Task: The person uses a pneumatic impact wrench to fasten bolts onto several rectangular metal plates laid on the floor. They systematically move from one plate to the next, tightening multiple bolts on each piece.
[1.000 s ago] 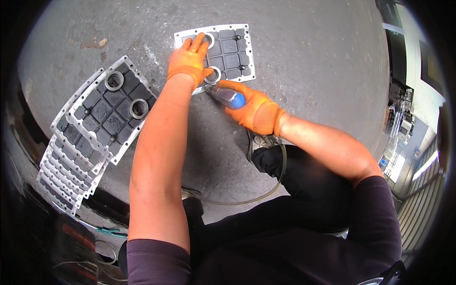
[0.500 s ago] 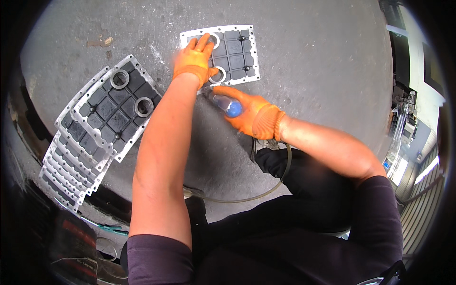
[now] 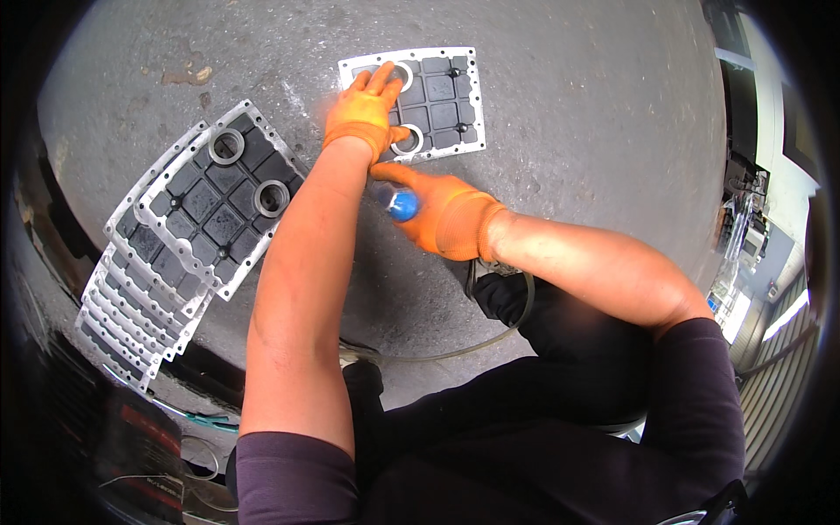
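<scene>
A dark grey ribbed metal cover plate [image 3: 442, 116] with a bright machined rim and two round rings lies on the grey floor ahead of me. My left hand [image 3: 361, 112], in an orange glove, rests on its left side with fingers spread, touching the surface near the rings. Just below the plate's near-left corner, my right hand [image 3: 448, 214], also gloved in orange, is wrapped round a hand tool with a blue rounded end [image 3: 402, 206]. The tool's working tip is hidden or blurred by my left wrist. A thin hose [image 3: 455, 352] curves below my right hand.
To the left is a stepped stack of similar cover plates [image 3: 199, 197], overlapping and slanted. A dark box with red marks [image 3: 144, 446] stands at the lower left, beside a teal cord [image 3: 210, 422]. My bent legs in black trousers [image 3: 490, 385] are close below.
My right hand and the tool have moved left, closer to my left wrist. The left hand stays on the plate; the whole scene has shifted slightly right.
</scene>
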A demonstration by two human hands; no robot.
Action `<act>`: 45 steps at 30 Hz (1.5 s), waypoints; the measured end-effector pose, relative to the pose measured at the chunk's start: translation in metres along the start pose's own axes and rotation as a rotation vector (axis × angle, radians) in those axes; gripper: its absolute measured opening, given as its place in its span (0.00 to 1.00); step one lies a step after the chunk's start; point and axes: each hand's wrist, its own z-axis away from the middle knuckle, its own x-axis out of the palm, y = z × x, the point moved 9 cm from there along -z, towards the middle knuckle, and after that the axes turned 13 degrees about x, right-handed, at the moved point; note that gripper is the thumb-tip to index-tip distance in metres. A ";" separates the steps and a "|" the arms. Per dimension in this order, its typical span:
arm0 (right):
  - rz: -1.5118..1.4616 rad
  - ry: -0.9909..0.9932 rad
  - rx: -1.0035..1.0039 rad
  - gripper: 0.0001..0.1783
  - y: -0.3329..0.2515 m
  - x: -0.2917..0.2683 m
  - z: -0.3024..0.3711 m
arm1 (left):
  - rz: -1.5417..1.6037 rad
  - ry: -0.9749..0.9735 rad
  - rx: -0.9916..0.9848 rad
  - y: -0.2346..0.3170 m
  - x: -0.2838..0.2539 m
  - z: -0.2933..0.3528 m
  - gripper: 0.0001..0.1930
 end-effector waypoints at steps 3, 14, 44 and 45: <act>0.106 -0.012 0.012 0.33 -0.009 0.000 -0.005 | -0.018 -0.017 -0.001 0.001 -0.004 0.001 0.45; -0.131 0.034 -0.039 0.35 0.006 -0.022 0.014 | 0.384 0.359 0.037 -0.033 -0.002 0.033 0.26; -0.205 -0.047 0.074 0.42 -0.004 -0.060 -0.034 | -0.134 -0.157 -0.161 0.068 0.074 0.012 0.36; -0.222 -0.060 0.093 0.42 -0.006 -0.059 -0.033 | -0.158 0.159 -0.185 0.066 0.064 0.014 0.34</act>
